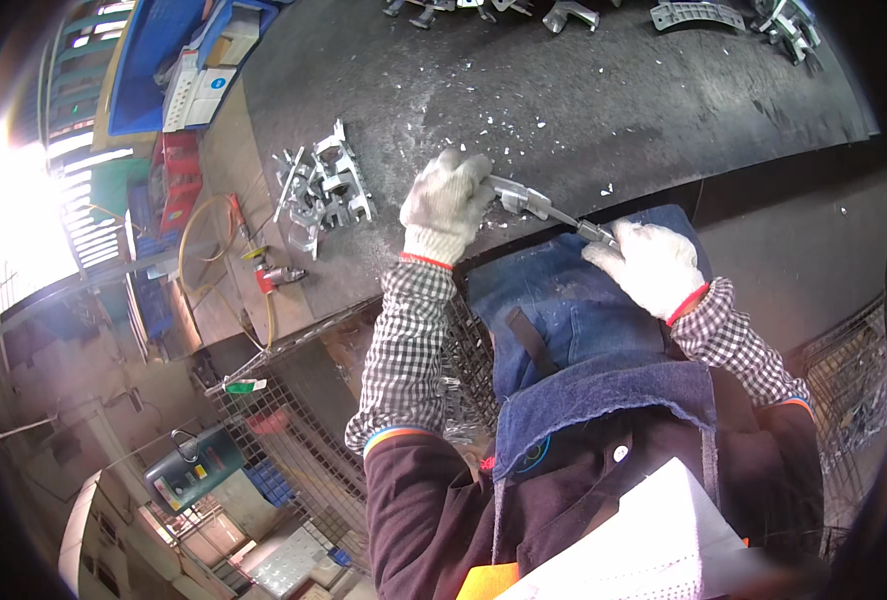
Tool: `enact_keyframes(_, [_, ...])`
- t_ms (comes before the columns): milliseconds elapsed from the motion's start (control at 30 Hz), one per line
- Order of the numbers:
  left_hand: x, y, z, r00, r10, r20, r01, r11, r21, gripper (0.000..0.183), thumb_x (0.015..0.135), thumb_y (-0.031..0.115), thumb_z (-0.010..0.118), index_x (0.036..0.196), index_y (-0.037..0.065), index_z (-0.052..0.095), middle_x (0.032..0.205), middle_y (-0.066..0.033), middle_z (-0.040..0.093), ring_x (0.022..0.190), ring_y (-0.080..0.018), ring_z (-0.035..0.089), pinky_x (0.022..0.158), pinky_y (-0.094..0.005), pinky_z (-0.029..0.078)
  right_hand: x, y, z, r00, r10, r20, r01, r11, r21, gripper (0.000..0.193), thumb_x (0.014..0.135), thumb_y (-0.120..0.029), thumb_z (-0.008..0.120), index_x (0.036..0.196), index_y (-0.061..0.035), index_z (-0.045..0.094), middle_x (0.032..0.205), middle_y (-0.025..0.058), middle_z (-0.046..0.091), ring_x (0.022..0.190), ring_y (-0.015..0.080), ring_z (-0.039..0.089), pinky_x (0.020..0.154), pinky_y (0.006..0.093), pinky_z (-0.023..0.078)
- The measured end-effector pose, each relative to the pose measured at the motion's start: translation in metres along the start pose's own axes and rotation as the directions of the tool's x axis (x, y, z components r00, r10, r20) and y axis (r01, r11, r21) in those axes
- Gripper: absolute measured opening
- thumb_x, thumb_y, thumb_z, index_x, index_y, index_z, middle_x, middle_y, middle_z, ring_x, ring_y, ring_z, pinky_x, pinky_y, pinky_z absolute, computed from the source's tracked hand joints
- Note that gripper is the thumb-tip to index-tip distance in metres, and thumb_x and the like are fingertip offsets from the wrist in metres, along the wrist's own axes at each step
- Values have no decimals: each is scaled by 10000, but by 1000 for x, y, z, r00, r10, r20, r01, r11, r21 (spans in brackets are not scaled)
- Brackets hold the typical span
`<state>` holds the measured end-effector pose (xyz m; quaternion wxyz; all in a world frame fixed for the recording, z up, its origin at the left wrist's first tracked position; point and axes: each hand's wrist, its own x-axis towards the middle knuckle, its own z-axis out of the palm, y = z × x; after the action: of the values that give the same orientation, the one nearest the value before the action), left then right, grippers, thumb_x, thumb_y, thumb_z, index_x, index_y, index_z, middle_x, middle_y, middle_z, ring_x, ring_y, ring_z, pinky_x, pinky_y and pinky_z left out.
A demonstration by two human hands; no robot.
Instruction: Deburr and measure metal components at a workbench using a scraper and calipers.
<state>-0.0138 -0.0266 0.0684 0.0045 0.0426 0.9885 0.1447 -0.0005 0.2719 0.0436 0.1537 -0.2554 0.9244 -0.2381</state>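
My left hand [446,203], in a white knit glove with a red cuff, is closed round one end of a silvery metal casting [522,197] at the table's near edge. In my gloved right hand [656,268] is a slim metal hand tool [594,232], its kind unclear. The tool's thin tip meets the casting's right end, above my blue apron [604,340]. My right fingers hide much of the tool's handle. To the left of my left hand lies a pile of similar castings [326,185].
White chips and metal flakes dot the dark tabletop [564,100]. More castings [574,17] line its far edge. An air gun [282,277] with a yellow hose [234,215] lies at the left, near a blue bin [149,75]. Wire baskets [304,415] stand below the table.
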Motion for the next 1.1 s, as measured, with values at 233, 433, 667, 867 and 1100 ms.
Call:
enact_keyframes(233, [-33, -2, 39, 932, -80, -352, 95, 995, 24, 326, 757, 184, 816, 1065, 211, 713, 895, -65, 647, 860, -311, 674, 741, -441, 565, 47, 6, -33, 579, 131, 804, -612, 722, 323, 597, 1035, -582, 574, 1054, -8, 737, 744, 102, 712, 674, 198, 694, 641, 362, 548])
enact_keyframes(433, [-34, -8, 44, 928, -60, -368, 77, 996, 33, 388, 727, 144, 835, 1098, 198, 733, 903, -122, 671, 817, -342, 693, 694, -456, 578, 46, 10, -38, 507, 53, 861, -664, 660, 350, 509, 1081, -442, 527, 1046, 31, 713, 660, 89, 665, 499, 170, 644, 466, 298, 535])
enact_keyframes(667, [-38, -6, 43, 922, -85, -379, 91, 996, -1, 382, 736, 149, 834, 1104, 173, 733, 912, -134, 680, 820, -344, 702, 695, -457, 581, 31, 12, -27, 686, 157, 710, -563, 732, 383, 429, 1056, -410, 584, 1084, -7, 727, 715, 106, 700, 539, 163, 670, 524, 301, 565])
enact_keyframes(867, [-40, -4, 47, 897, -118, -426, 106, 993, -50, 364, 755, 138, 824, 1106, 171, 735, 933, -146, 695, 815, -355, 709, 701, -465, 587, 33, 8, -19, 712, 187, 677, -511, 799, 317, 551, 1008, -552, 654, 1170, -33, 747, 812, 135, 742, 726, 200, 737, 675, 356, 578])
enact_keyframes(1100, [-40, -3, 48, 868, -133, -479, 113, 991, -70, 335, 786, 137, 800, 1104, 181, 705, 946, -151, 701, 818, -374, 716, 698, -473, 595, 33, 16, -14, 743, 142, 654, -488, 784, 384, 462, 1070, -442, 564, 1104, -8, 720, 720, 96, 707, 582, 157, 696, 530, 294, 571])
